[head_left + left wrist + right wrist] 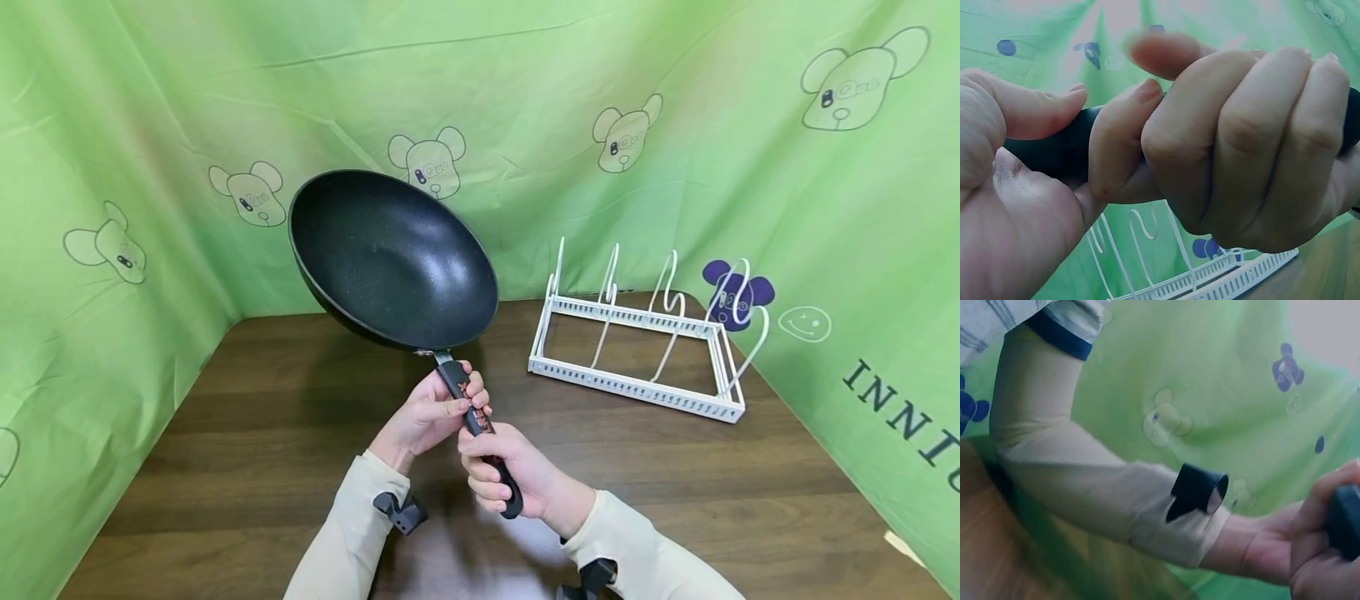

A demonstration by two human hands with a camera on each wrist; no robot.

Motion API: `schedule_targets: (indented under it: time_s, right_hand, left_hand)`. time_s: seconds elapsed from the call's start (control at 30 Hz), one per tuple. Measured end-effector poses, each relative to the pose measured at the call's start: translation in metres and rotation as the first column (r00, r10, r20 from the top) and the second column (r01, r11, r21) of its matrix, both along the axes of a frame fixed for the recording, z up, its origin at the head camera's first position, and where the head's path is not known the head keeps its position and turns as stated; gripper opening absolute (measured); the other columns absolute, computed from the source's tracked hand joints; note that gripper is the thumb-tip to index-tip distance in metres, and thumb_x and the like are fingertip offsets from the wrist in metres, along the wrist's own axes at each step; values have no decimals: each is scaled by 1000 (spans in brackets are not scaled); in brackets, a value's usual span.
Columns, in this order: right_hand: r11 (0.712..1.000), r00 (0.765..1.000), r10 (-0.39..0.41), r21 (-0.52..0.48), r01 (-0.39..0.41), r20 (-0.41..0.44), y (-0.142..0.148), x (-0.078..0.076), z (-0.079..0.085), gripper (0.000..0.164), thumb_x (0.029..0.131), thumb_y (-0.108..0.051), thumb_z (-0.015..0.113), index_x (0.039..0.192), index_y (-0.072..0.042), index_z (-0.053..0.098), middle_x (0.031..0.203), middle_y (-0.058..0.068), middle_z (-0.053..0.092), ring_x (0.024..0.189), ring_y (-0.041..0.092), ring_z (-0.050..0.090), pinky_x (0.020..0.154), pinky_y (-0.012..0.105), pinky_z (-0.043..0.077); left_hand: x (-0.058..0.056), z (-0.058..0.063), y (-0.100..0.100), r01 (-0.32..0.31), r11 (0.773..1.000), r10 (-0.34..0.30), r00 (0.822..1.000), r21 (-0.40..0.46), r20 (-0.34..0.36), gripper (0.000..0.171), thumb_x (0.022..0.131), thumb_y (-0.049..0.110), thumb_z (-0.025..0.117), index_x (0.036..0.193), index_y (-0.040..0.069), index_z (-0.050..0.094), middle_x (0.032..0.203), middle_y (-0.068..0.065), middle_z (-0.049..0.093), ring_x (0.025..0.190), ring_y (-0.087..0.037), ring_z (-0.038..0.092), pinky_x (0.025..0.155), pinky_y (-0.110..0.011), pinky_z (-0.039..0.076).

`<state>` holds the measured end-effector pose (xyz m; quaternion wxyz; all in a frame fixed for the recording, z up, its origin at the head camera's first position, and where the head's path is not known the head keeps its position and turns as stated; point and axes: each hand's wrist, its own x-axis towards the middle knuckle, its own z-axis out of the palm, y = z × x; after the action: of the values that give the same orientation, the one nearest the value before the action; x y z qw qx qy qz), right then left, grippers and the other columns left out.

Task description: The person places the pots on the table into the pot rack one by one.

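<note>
A black wok (393,258) is held up above the table, tilted with its dark inside facing me. Its black handle (455,379) with red lettering slants down to the right. My left hand (427,412) grips the handle near the pan, thumb across the top. Farther down, my right hand (517,471) wraps the handle near its end. In the left wrist view, the right hand's curled fingers (1247,144) cover much of the dark handle (1054,147). The right wrist view catches part of the handle (1346,519) at its right edge.
A white wire rack (637,358) with upright curved dividers stands on the brown wooden table (247,467), right of the wok. Green printed cloth (525,125) hangs round the back and sides. A small pale object (903,548) lies at the right edge.
</note>
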<state>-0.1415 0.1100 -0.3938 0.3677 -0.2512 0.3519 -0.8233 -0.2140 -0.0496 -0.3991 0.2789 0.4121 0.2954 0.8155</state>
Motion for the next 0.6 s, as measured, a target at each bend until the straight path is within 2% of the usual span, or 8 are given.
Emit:
schedule_targets:
  time_s: [0.1, 0.23, 0.33, 0.53, 0.6]
  right_hand:
    - [981, 990, -126, 141, 134, -61, 0, 2, 0, 25, 103, -14, 45, 79, -12, 50, 51, -11, 46, 38, 0, 48, 39, 17, 42]
    - [943, 974, -196, 252, 219, -113, 2, 4, -2, 26, 102, -19, 51, 79, -8, 49, 47, -9, 50, 37, 3, 54, 38, 21, 46]
    - [936, 967, -213, 254, 243, -138, 4, 4, -3, 25, 101, -18, 51, 79, -7, 50, 47, -9, 50, 37, 4, 55, 38, 21, 47]
    - [945, 956, -227, 194, 263, -187, 8, 5, -3, 34, 102, -12, 47, 69, -10, 49, 48, -9, 51, 37, 3, 54, 38, 18, 44]
    - [938, 947, -247, 194, 288, -207, 11, 6, -2, 32, 102, -12, 47, 70, -10, 49, 48, -9, 51, 37, 3, 53, 38, 18, 43]
  left_hand:
    - [1, -1, 2, -8, 1000, 8, 1000, -11, 6, 32, 94, 2, 63, 115, 12, 42, 96, 1, 48, 93, -14, 50, 94, -29, 44]
    - [1, -2, 4, -16, 999, 16, 1000, -28, 10, 33, 93, 3, 64, 116, 12, 43, 96, 1, 48, 93, -14, 50, 93, -29, 45]
    - [1, -2, 6, -19, 999, 19, 1000, -34, 0, 33, 94, 2, 63, 117, 12, 42, 96, 1, 48, 93, -14, 51, 94, -29, 45]
    - [-1, 0, 12, -15, 999, 15, 1000, -45, -16, 34, 93, 3, 65, 115, 12, 41, 95, 2, 48, 92, -14, 51, 93, -30, 45]
    - [-3, 2, 17, -7, 999, 6, 1000, -49, -17, 34, 92, 4, 66, 115, 12, 41, 95, 2, 48, 92, -14, 51, 93, -31, 45]
